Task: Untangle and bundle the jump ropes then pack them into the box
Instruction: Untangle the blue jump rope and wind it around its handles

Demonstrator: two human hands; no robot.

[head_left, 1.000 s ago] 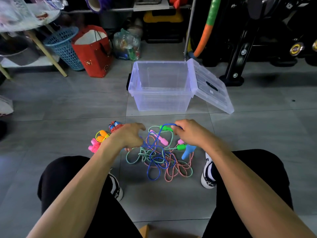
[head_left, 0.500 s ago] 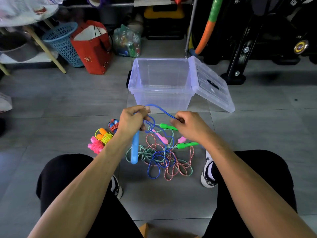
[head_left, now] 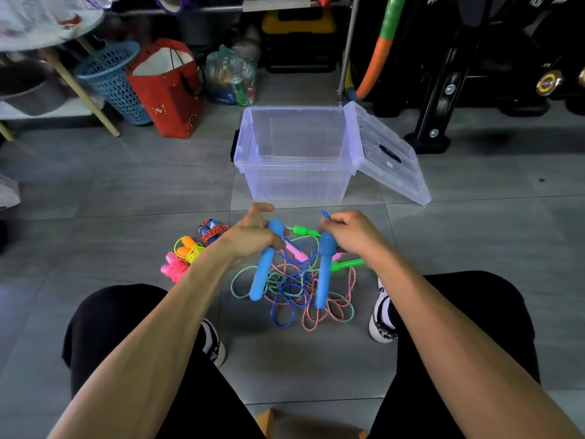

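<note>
A tangle of jump ropes [head_left: 300, 289] lies on the floor between my feet: blue cord, green-white cord, red-white cord, green handles [head_left: 305, 231] and a pink handle. My left hand [head_left: 253, 236] grips the top of one blue handle [head_left: 264, 267], which hangs down. My right hand [head_left: 351, 232] holds the other blue handle [head_left: 324, 274] and pinches the blue cord above it. Three bundled ropes lie to the left: pink [head_left: 173, 268], yellow-orange [head_left: 187, 248], red-blue [head_left: 211, 230]. The clear plastic box [head_left: 250, 144] stands open beyond my hands, nothing seen inside.
The box lid [head_left: 389, 153] hangs open to the right. A red bag [head_left: 167, 90], a blue basket [head_left: 110, 80] and a table leg stand at back left. Black exercise equipment [head_left: 443, 90] fills the back right. My shoes [head_left: 381, 315] flank the rope pile.
Both hands dropped lower toward the pile. My right hand now holds the second blue handle, and both blue handles hang side by side over the tangle.
</note>
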